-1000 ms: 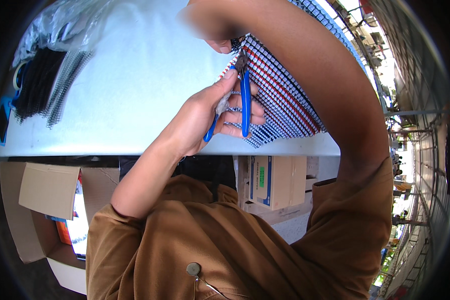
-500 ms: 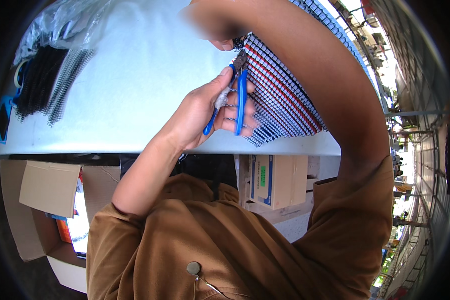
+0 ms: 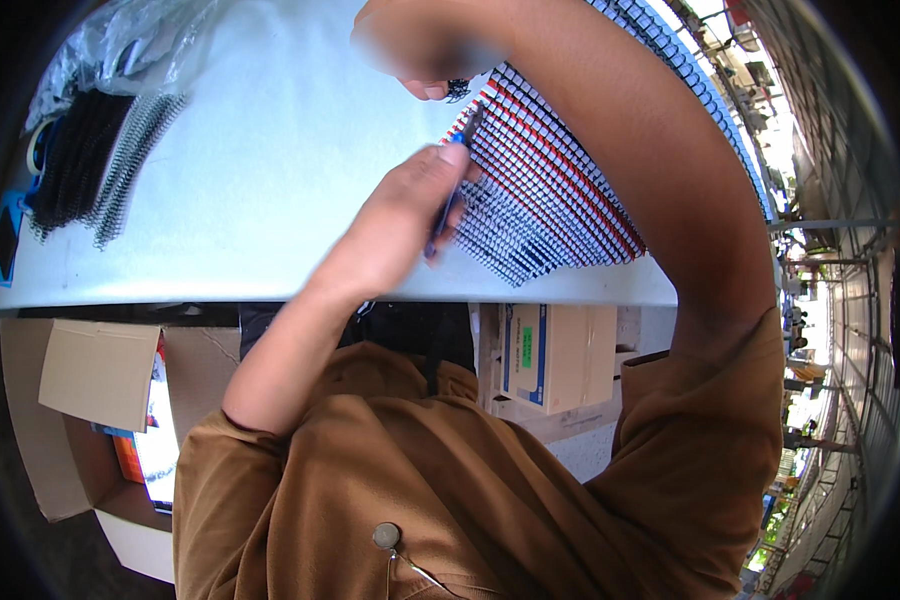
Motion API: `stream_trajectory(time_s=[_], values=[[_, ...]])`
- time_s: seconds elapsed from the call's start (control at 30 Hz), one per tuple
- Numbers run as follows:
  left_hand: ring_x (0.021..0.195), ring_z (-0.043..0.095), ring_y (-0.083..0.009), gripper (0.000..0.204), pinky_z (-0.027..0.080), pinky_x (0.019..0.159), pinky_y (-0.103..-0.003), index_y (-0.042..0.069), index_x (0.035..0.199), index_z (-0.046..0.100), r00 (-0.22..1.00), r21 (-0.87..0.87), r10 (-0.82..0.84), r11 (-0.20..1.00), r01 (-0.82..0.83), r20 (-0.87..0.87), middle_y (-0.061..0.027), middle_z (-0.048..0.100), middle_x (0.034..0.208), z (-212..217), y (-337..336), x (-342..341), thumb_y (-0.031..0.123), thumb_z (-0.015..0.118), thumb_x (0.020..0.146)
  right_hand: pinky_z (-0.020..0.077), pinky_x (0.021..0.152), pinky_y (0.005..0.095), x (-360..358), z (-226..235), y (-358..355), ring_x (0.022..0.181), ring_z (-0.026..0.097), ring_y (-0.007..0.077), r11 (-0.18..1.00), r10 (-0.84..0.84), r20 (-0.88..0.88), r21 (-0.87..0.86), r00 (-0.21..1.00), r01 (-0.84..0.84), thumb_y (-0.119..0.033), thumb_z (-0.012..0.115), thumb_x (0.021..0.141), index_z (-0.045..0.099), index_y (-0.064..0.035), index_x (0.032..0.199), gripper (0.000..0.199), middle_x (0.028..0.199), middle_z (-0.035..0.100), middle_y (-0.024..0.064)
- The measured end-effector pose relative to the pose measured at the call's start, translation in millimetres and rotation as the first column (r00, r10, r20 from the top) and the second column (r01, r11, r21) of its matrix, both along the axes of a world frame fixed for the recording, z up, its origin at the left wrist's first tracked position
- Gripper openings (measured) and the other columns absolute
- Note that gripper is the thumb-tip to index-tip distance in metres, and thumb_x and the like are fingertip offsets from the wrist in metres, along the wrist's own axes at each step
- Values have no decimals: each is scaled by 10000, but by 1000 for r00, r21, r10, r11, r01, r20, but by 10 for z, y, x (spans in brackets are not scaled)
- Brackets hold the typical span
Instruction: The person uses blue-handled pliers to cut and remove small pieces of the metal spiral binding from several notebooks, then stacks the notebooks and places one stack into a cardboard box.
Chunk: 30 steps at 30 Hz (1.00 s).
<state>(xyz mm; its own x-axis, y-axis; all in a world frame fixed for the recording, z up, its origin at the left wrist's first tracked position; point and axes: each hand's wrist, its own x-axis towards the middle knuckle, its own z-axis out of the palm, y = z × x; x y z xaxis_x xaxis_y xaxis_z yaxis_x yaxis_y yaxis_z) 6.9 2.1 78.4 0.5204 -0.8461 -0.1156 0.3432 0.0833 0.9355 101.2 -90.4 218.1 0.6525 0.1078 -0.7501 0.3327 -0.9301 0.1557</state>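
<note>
My left hand [image 3: 402, 212] is closed around small blue-handled cutting pliers [image 3: 460, 150], seen nearly edge-on. Their dark jaws point up and away, over the edge of a fan of wire-loop strips [image 3: 555, 185] in black and red on the pale table. At the far side, my right hand [image 3: 428, 45] is curled, its back blurred. A short bit of black wire loops [image 3: 458, 91] pokes out beside its fingertips, and the rest of that grip is hidden. My right forearm reaches across above the strips and covers part of them.
Black and grey wire-loop bundles [image 3: 82, 165] lie at the table's left, near clear plastic wrap [image 3: 120, 45], a tape roll [image 3: 38, 145] and a blue item [image 3: 6, 235]. Below the table edge stand an open carton [image 3: 95, 375] and a closed cardboard box [image 3: 575, 355].
My left hand has turned and drawn slightly left, bringing the pliers from broadside with handles apart to edge-on. My right hand has shifted a little left, and the black loops moved with it.
</note>
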Motion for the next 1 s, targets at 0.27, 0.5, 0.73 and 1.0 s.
stream_trajectory(time_s=[0.27, 0.5, 0.73, 1.0], values=[[747, 615, -200, 423, 498, 659, -379, 48, 1114, 524, 873, -354, -208, 934, 45, -440, -107, 599, 895, -202, -8, 44, 416, 382, 959, 492, 600, 324, -279, 182, 304, 650, 636, 208, 951, 7, 199, 301, 980, -68, -82, 681, 647, 698, -13, 741, 118, 726, 675, 126], [803, 602, -211, 505, 470, 720, -343, -7, 1180, 480, 545, 175, 176, 829, -532, 820, -131, 596, 893, -162, -50, -67, 435, 424, 943, 495, 715, 322, -824, -112, -117, 866, 632, 202, 420, -136, 439, 838, 888, -350, -127, 730, 691, 717, -42, 862, 191, 968, 666, 110], [767, 637, -211, 471, 518, 679, -332, 26, 1129, 533, 693, -560, -431, 827, 48, -578, -133, 639, 914, -437, 16, 109, 434, 369, 958, 520, 788, 362, -2016, -1389, -481, 921, 600, 271, -657, -403, -371, 754, 837, 18, -92, 776, 683, 651, -58, 757, 149, 1027, 578, 146], [740, 582, -182, 476, 461, 675, -296, 27, 1142, 523, 965, 125, 131, 979, -162, 227, -82, 595, 838, -271, 0, 55, 443, 405, 943, 529, 668, 244, -2812, -2334, -495, 984, 537, 278, -989, -67, -731, 138, 679, 51, -107, 705, 775, 675, -101, 904, 133, 1130, 508, 103]])
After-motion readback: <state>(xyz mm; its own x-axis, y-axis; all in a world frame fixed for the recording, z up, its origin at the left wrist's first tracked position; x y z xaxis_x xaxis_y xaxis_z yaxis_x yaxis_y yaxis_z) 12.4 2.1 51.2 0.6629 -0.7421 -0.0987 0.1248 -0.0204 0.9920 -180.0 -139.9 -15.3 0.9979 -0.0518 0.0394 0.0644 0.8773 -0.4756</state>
